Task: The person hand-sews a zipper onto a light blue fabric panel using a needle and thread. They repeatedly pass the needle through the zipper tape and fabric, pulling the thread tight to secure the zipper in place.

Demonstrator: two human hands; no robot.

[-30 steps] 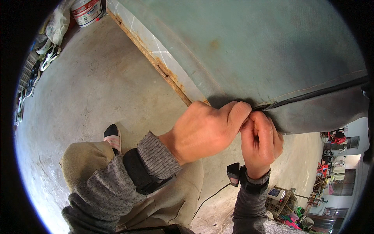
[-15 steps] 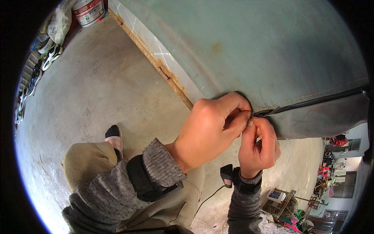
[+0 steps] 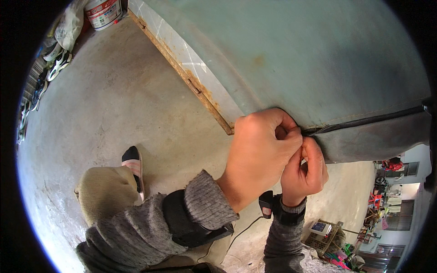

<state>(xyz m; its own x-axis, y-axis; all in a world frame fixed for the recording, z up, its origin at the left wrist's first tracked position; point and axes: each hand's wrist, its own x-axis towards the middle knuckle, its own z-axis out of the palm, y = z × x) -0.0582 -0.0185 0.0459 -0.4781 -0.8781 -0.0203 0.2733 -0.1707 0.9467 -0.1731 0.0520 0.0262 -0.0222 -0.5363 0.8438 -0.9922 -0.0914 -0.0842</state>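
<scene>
A large grey-green cover, like leather or vinyl, fills the upper right, with a stitched seam near its lower edge. Along that seam runs a black strip that looks like a zipper, and its left end goes in between my fingertips. My left hand is closed in a pinch there, thumb against index finger. Right beside and below it, my right hand is pinched too, its fingertips touching the left ones. The fingers hide the exact spot they grip. Below the strip hangs a darker grey flap.
A rusty-edged white panel borders the cover's left side. Concrete floor lies beneath, with my slippered foot on it. Shoes and a bucket stand at the upper left; a crate with a box sits at the lower right.
My left hand and forearm have shifted slightly to the right, and the left fingers now cover more of the right fingertips. My right hand has hardly moved.
</scene>
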